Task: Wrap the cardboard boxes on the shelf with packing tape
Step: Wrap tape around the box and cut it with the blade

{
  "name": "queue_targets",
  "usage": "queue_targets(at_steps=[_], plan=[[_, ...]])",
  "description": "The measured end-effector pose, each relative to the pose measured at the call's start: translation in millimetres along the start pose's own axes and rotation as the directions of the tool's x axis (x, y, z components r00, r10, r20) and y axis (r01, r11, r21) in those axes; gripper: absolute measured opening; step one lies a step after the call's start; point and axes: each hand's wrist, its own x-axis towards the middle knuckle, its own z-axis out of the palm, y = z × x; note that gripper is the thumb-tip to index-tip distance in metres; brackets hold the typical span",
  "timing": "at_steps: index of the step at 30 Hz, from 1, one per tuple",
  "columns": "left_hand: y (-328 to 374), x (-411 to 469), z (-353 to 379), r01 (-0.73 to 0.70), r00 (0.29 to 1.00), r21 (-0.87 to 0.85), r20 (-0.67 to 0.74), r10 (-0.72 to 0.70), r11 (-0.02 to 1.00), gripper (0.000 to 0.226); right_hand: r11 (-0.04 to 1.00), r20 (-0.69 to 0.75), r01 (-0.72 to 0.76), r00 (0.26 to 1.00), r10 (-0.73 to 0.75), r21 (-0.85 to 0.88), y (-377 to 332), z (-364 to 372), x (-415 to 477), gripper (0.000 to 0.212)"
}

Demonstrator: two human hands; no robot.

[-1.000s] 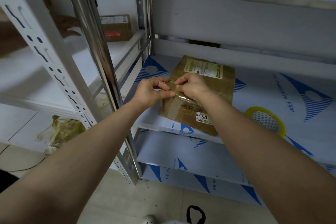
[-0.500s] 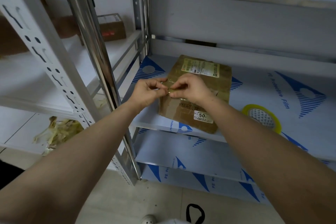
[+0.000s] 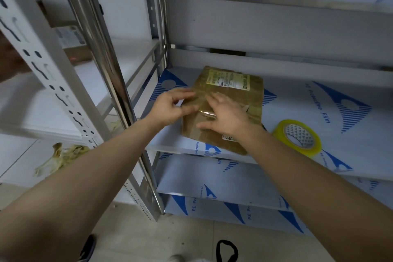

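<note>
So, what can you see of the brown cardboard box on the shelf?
The flat brown cardboard box lies near the front left of the film-covered metal shelf, glossy with tape. A yellowish label sits on its far top. The right hand presses flat on it; the left hand pinches a clear tape strip at its left edge.

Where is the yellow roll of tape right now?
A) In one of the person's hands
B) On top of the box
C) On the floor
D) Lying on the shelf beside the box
D: the tape roll lies on the shelf to the right of the cardboard box, while the left hand and right hand are both at the box.
</note>
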Motion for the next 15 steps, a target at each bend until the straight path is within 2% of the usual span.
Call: queue_targets(at_steps=[2,4,6,9,11,13,15], plan=[[-1.5,0.7,-0.1,-0.184,0.98,0.215,0.119,0.161,0.959,0.039,0.992,0.005,0.026,1.0,-0.026,-0.119,1.2,9.5,-1.2,0.082],[-3.3,0.5,0.0,-0.345,0.936,0.363,0.203,0.288,0.866,0.037,0.991,-0.006,0.06,0.998,-0.061,-0.122,2.3,8.7,0.6,0.078],[-4.1,2.6,-2.4,-0.409,0.911,0.441,0.245,0.332,0.799,0.036,0.994,0.018,0.05,0.999,-0.049,-0.099,1.2,5.1,-1.3,0.086],[-0.9,2.8,-5.4,-0.348,0.933,0.438,0.245,0.263,0.829,0.041,0.982,-0.037,-0.086,0.996,0.081,-0.165,-1.3,6.5,-10.3,0.099],[4.9,0.6,-2.6,-0.271,0.961,0.435,0.171,0.217,0.859,0.052,0.958,-0.082,-0.22,0.975,0.208,-0.186,0.4,9.9,-18.3,0.09],[9.2,1.3,5.5,-0.266,0.963,0.496,0.107,0.246,0.827,0.053,0.934,-0.035,-0.317,0.948,0.315,-0.163,4.9,13.1,-24.2,0.08],[14.3,3.8,14.4,-0.301,0.953,0.541,0.197,0.229,0.786,0.059,0.941,0.021,-0.315,0.947,0.32,-0.121,10.3,13.3,-26.5,0.076]])
